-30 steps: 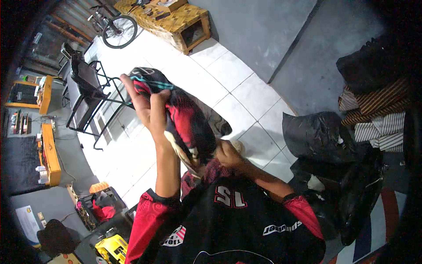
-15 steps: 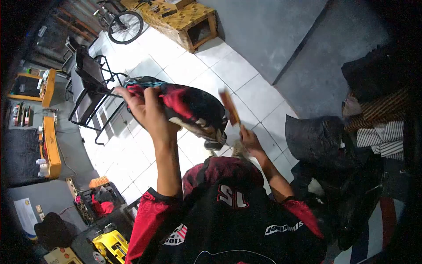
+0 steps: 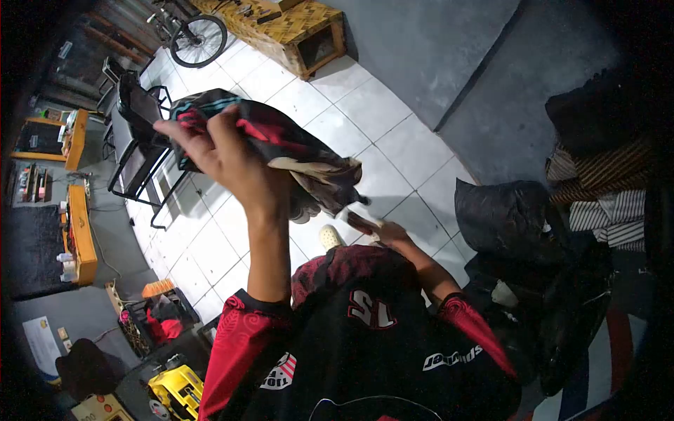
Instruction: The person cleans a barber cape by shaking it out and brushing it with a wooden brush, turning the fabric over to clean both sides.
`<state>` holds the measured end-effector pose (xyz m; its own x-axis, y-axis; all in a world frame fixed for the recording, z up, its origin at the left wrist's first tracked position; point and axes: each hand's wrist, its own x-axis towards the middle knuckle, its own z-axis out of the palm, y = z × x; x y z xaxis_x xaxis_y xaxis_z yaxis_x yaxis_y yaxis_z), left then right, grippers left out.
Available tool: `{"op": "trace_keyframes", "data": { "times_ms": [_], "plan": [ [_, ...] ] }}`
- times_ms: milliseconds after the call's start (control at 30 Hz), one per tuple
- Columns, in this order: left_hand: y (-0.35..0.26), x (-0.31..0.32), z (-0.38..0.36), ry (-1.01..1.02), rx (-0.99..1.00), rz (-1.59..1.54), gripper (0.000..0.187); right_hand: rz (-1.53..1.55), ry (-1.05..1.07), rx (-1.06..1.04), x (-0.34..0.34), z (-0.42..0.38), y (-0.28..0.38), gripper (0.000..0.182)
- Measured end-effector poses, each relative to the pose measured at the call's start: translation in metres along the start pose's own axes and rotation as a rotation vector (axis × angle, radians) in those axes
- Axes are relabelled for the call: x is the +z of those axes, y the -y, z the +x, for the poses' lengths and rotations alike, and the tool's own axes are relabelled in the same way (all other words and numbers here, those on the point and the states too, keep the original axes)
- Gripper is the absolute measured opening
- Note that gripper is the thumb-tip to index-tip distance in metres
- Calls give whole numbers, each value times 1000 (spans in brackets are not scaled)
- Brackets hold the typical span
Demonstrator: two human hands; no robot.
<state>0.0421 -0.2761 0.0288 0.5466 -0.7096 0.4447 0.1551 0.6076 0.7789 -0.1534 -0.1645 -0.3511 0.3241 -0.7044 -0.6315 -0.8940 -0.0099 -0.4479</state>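
My left hand (image 3: 232, 158) is raised at the centre left, holding up a loose bundle of fabric (image 3: 309, 144) in black, red, teal and beige. The bundle hangs in folds to the right of the hand, and parts of my fingers stand out in front of it. Lower down, my right hand (image 3: 394, 234) is closed around the handle of a wooden brush (image 3: 362, 224). The brush head points left, just below the fabric's lower right end.
Black-framed chairs (image 3: 137, 133) stand at the left, near wall shelves (image 3: 83, 235). A low table with a woven-pattern top (image 3: 302, 31) and a bicycle (image 3: 199, 42) are farther back. To the right are a black cushion (image 3: 502, 217) and striped cloths (image 3: 607, 221).
The fabric bundle has shifted up and left with my left hand, its folds changing shape. My right hand has brought the brush down from beside the fabric to below it.
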Motion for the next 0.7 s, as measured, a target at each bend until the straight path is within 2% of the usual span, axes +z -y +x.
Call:
{"op": "trace_keyframes", "data": {
  "times_ms": [67,100,167,233,300,367,400,467,500,533,567,633,667,700],
  "plan": [
    [-7,0,1,13,-21,27,75,19,-65,77,-12,-37,-8,43],
    [-9,-2,2,17,-35,43,75,-1,-89,67,0,-36,-23,34],
    [4,-5,2,-45,-6,79,76,-116,-392,-70,18,-20,-44,28],
    [12,-1,-6,-50,-34,22,77,-309,-935,-341,23,-6,-54,32],
    [23,7,-14,-143,-31,-13,78,1039,-500,-81,-62,-42,29,35],
    [28,15,-23,-191,-56,23,77,1665,-187,25,-116,-81,98,32],
    [30,19,-27,-180,-86,22,79,1394,-356,-229,-106,-75,110,27],
    [32,28,-33,-161,-117,48,60,1106,-493,-512,-119,-89,147,20],
    [27,35,-34,-168,-164,65,53,1048,-453,-545,-111,-78,145,17],
    [26,41,-34,-162,-105,-55,33,990,-415,-580,-103,-67,144,18],
    [22,38,-33,-126,-97,-53,27,933,-379,-616,-95,-55,143,22],
    [20,35,-23,-150,-51,-109,23,334,-867,-807,-69,-18,123,27],
    [14,33,-17,-151,-53,-141,21,312,-504,-542,-43,13,94,31],
    [8,29,-11,-152,-58,-171,19,294,-499,-442,-26,18,68,32]
  ]
}}
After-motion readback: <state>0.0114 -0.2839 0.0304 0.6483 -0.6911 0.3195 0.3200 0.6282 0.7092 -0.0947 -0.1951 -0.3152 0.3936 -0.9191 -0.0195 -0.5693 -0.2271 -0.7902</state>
